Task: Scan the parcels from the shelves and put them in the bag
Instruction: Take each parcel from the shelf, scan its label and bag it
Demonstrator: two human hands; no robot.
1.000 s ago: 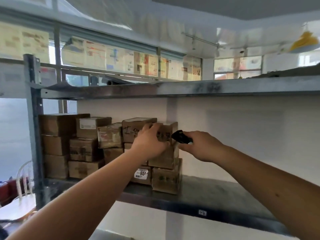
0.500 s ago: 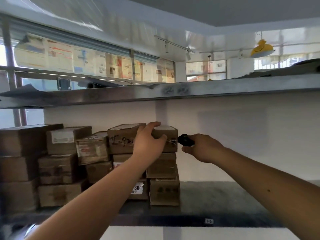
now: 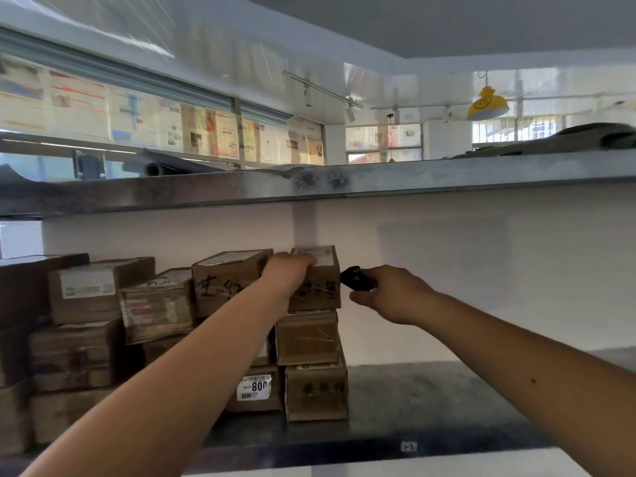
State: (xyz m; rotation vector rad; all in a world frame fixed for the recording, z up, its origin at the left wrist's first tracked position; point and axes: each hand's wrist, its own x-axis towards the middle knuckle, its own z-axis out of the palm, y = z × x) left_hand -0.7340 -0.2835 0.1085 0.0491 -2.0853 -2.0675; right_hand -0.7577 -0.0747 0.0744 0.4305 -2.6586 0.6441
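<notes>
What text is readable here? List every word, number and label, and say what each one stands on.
"800": white sticker on a bottom-row box; the smaller print on it is too blurred to read.
Dark handwriting on the box front left of the left hand: illegible.
Small tag on the shelf edge: too small.
White shipping label on a left box: blurred.
Window posters: blurred.

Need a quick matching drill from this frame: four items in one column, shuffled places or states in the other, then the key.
Column 1
1. left hand
2. right hand
3. box with the white 800 label
4. yellow lamp

Column 2
A. hangs from the ceiling, upper right
B. grips the top box of the rightmost stack
C. holds the black scanner
D. bottom row on the shelf, left of the rightmost stack

Pairs: 1-B, 2-C, 3-D, 4-A
</notes>
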